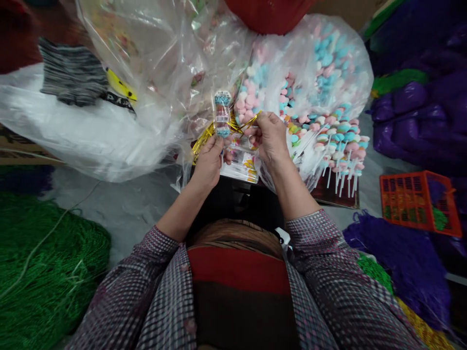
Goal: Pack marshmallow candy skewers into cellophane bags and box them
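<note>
My left hand [210, 156] is closed around the lower end of a candy lollipop [222, 113] in a clear wrapper, held upright with its blue and white pieces above my fingers. To its right, my right hand [270, 138] pinches a thin gold twist tie [252, 119] between thumb and fingertips. More gold twist ties [203, 141] lie in a bunch behind my left hand. Printed clear wrappers [241, 167] are stacked just below and between my hands. Unwrapped marshmallow-like lollipops [343, 138] with white sticks are piled right of my right hand.
Large clear plastic bags [171, 58] stand behind my hands; one bag [328, 53] is full of pink, blue and white candies. A red container [272, 12] is at the top. Green strands [44, 262] lie at left, and an orange basket [419, 201] stands at right.
</note>
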A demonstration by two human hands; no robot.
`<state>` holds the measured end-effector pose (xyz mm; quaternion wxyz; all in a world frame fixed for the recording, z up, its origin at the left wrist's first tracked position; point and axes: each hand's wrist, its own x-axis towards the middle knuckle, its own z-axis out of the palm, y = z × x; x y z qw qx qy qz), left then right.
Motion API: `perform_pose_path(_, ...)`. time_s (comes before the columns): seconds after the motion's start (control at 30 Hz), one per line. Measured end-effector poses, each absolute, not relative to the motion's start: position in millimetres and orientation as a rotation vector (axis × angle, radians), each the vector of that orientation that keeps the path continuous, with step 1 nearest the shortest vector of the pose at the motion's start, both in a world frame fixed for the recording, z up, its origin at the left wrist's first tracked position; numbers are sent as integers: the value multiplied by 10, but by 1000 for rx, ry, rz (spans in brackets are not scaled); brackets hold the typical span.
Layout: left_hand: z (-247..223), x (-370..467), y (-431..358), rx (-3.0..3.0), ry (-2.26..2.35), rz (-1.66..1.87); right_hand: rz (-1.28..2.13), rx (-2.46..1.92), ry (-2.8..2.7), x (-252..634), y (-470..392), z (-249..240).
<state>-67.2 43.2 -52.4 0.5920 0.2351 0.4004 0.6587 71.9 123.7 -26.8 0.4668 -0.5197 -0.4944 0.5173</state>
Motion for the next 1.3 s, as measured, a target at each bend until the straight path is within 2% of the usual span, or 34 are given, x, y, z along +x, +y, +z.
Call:
perform_pose_path(0.13, -510, -561, 527, 614, 869, 1435, 1267, -1271, -1227, 685, 1139, -269)
perform_pose_path(0.53, -479, -625, 657, 422, 880, 1384, 939, -1375, -1452, 794, 1240, -434)
perform_pose_path(0.7, -458, -707, 598, 369, 859, 1321, 672, -1299, -1804, 841, 1068, -291)
perform_pose_path(0.83, -419, -711, 551, 406, 881, 1296, 627, -1211, -2048, 889, 933, -270)
perform_pose_path(1.03, -359, -699, 572, 434, 825, 1316, 544, -1348, -1994, 1028, 913, -311)
perform_pose_path(1.3, -468, -693, 687, 469, 893, 1396, 607, -1450, -1768, 1120, 877, -344)
